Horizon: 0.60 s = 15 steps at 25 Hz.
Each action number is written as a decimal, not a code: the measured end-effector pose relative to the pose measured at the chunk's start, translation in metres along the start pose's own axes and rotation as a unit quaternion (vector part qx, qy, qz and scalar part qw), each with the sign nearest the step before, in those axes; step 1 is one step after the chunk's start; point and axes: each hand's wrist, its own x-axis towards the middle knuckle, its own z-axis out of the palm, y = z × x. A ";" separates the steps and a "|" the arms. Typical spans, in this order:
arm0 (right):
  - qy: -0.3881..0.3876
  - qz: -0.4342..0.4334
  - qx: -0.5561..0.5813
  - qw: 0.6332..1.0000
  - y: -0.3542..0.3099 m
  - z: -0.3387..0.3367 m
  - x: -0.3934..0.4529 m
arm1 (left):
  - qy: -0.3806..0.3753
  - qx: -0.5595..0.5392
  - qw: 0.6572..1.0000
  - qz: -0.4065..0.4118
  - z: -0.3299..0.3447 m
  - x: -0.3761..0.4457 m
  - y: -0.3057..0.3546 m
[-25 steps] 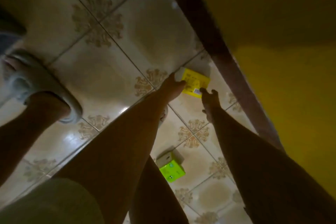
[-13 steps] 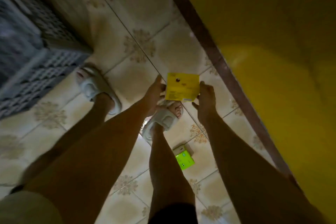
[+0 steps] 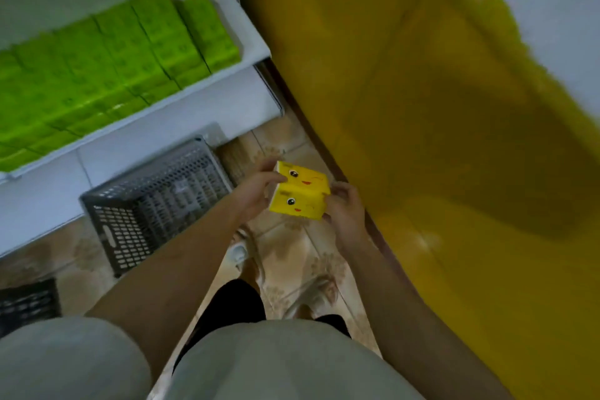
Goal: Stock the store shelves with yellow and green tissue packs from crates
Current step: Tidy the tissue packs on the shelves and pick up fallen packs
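Two yellow tissue packs point(image 3: 300, 191) with cartoon faces are held together as one block in front of me, above the tiled floor. My left hand point(image 3: 256, 193) grips the block's left side and my right hand point(image 3: 345, 209) grips its right side. Rows of green tissue packs point(image 3: 107, 62) fill a white shelf point(image 3: 256, 42) at the upper left. A grey perforated crate point(image 3: 156, 201) stands on the floor below that shelf; its inside looks bare.
A yellow wall point(image 3: 438, 107) runs close along my right side with a dark skirting strip at its foot. A darker crate point(image 3: 29, 302) sits at the lower left edge. My feet in pale slippers point(image 3: 240, 253) stand on the patterned tiles.
I have straightened up from the floor with the yellow packs held between both hands. The view swung up, so the shelf and grey crate now show; the green pack on the floor is out of view.
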 end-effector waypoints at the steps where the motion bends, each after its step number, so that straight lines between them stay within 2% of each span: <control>1: -0.003 -0.031 -0.036 0.999 -0.018 0.010 -0.001 | -0.007 0.002 1.000 0.010 0.001 -0.009 0.019; 5: -0.026 -0.168 -0.113 0.979 -0.097 0.066 -0.019 | -0.028 -0.030 0.998 0.050 -0.015 -0.048 0.098; 7: -0.051 -0.224 -0.120 0.966 -0.133 0.093 -0.014 | -0.021 -0.022 0.996 0.088 -0.022 -0.055 0.145; 10: -0.062 -0.308 -0.144 0.938 -0.197 0.139 -0.007 | -0.060 -0.021 0.981 0.182 -0.028 -0.072 0.228; 13: -0.060 -0.357 -0.089 0.928 -0.261 0.181 -0.005 | -0.061 0.022 0.956 0.285 -0.025 -0.091 0.303; 15: -0.067 -0.379 -0.033 0.922 -0.303 0.207 -0.004 | -0.016 0.085 0.933 0.350 -0.025 -0.098 0.353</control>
